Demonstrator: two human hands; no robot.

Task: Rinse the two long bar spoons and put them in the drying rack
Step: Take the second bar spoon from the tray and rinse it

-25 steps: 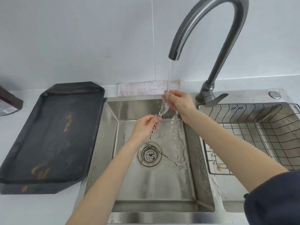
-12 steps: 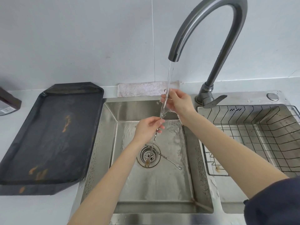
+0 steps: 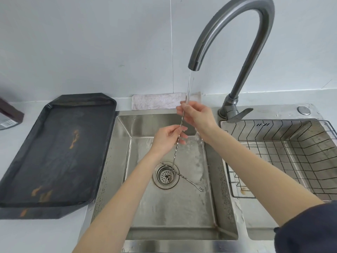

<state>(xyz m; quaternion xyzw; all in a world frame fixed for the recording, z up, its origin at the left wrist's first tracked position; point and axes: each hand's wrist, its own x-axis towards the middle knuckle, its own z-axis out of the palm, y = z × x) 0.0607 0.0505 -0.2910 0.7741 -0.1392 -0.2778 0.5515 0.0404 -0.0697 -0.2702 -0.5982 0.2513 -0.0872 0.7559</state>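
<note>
Left hand [image 3: 168, 138] slid down held bar spoon [image 3: 177, 141], right hand [image 3: 198, 116] pinching its 12 o'clock end under the stream [image 3: 189, 88] so water runs its length; second spoon [image 3: 189, 181] lies at the drain.

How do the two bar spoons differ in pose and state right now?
The held bar spoon is steeply upright under the running stream, pinched by the left hand and right hand. The second bar spoon lies flat on the sink floor across the drain, untouched. Both have twisted metal stems.

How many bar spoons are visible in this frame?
2. One spoon is held upright under the running water by the left hand and right hand; the other spoon lies on the sink floor across the drain.
</note>
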